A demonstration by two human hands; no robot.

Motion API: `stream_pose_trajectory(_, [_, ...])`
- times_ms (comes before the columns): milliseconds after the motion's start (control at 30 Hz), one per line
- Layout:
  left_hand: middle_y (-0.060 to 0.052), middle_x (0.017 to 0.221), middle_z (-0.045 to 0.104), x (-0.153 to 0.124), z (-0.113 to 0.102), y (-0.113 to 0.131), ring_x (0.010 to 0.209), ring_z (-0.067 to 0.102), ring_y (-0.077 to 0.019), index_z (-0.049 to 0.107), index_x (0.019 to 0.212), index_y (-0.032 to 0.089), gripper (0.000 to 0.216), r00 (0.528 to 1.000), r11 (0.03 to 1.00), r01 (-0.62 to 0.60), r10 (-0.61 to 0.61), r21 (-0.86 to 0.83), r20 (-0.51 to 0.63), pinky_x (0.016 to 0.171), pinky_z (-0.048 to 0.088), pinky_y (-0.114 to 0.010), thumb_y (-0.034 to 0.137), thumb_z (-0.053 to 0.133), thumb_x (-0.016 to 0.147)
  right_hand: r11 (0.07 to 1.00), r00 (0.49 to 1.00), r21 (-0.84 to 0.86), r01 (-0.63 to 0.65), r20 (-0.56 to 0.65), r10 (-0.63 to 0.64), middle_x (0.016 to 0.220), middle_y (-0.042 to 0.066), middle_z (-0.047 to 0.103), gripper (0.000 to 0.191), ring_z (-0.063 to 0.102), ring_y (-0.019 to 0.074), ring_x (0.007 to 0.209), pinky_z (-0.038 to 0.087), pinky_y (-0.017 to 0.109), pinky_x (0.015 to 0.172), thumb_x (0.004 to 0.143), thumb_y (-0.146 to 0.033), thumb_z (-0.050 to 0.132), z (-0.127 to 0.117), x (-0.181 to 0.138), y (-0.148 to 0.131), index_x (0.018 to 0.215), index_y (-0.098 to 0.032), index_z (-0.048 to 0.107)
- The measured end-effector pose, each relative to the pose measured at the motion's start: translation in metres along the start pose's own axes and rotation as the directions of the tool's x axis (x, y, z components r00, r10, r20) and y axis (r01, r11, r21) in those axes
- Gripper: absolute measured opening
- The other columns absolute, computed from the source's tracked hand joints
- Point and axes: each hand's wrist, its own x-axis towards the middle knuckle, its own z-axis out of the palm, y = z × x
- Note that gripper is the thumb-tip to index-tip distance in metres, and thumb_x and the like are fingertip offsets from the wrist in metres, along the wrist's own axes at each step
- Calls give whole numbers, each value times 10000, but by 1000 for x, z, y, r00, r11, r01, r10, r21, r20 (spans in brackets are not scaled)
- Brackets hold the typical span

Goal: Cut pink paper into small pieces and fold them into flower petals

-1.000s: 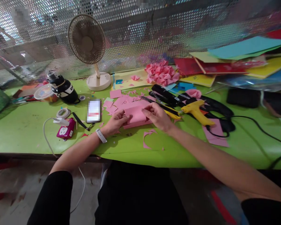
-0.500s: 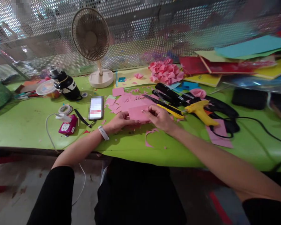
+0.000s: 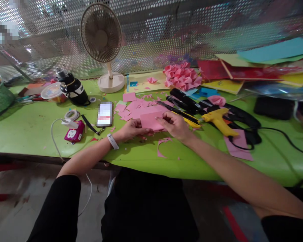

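Note:
Between my two hands is a small piece of pink paper point(image 3: 151, 121), raised a little over the green table point(image 3: 131, 159). My left hand point(image 3: 134, 129) grips its left and lower edge. On the right edge, my right hand point(image 3: 175, 126) pinches it between thumb and fingers. Behind the sheet lies a spread of pink paper pieces and scraps point(image 3: 136, 109). A yellow and black box cutter point(image 3: 192, 121) rests just beyond my right hand. In front of my hands lies a curved pink offcut point(image 3: 162, 148).
A yellow glue gun point(image 3: 218, 121) and a black stapler point(image 3: 183, 101) lie to the right. Folded pink paper shapes point(image 3: 183, 76) are heaped at the back. A phone point(image 3: 104, 114), purple adapter point(image 3: 74, 133), black bottle point(image 3: 74, 90) and fan point(image 3: 111, 82) stand or lie leftward.
The camera view has shifted slightly, so everything sits a little further right. Both hands keep hold of the pink paper, which shows a little more of its face now.

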Motion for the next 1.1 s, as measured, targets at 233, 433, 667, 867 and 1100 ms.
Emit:
stream_pose_trajectory(233, [-107, 924, 784, 2, -1, -2, 776, 739, -174, 704, 1070, 112, 593, 999, 999, -38, 38, 5, -4, 661, 588, -258, 360, 956, 593, 1000, 1000, 8, -15, -19, 16, 583, -46, 384, 500, 346, 119, 544, 313, 291, 519, 809, -633, 718, 1, 2, -5, 637, -232, 475])
stream_pose_trajectory(433, [-118, 930, 777, 2, 0, -1, 768, 730, -165, 694, 1094, 100, 538, 997, 998, -56, 57, 31, -47, 676, 565, -257, 320, 926, 662, 974, 981, 138, -179, 93, 168, 554, -35, 488, 506, 477, 121, 500, 377, 267, 457, 731, -638, 785, -2, 2, -12, 635, -228, 505])
stream_pose_trajectory(667, [-100, 848, 768, 2, -2, 1, 712, 718, -148, 677, 1033, 97, 500, 996, 997, -77, 77, 1, -53, 663, 555, -251, 326, 924, 663, 937, 924, 160, -310, 282, 257, 508, 7, 584, 425, 499, 110, 403, 365, 248, 353, 691, -549, 855, -4, -2, -13, 662, -176, 654])
stream_pose_trajectory(867, [-99, 841, 767, 3, 0, 0, 725, 730, -160, 656, 1049, 96, 557, 993, 994, -104, 103, -20, -66, 702, 581, -275, 359, 934, 644, 916, 903, 186, -354, 321, 284, 604, 32, 668, 376, 539, 107, 427, 411, 238, 350, 658, -474, 897, -5, -2, -15, 683, -168, 680])
stream_pose_trajectory(1100, [-89, 823, 768, -1, 0, 8, 672, 718, -142, 641, 1092, 89, 596, 991, 994, -105, 106, 15, -87, 646, 567, -244, 324, 941, 634, 871, 863, 259, -417, 414, 289, 539, 8, 651, 368, 576, 117, 429, 446, 217, 362, 669, -447, 897, -7, -1, -10, 737, -157, 680])
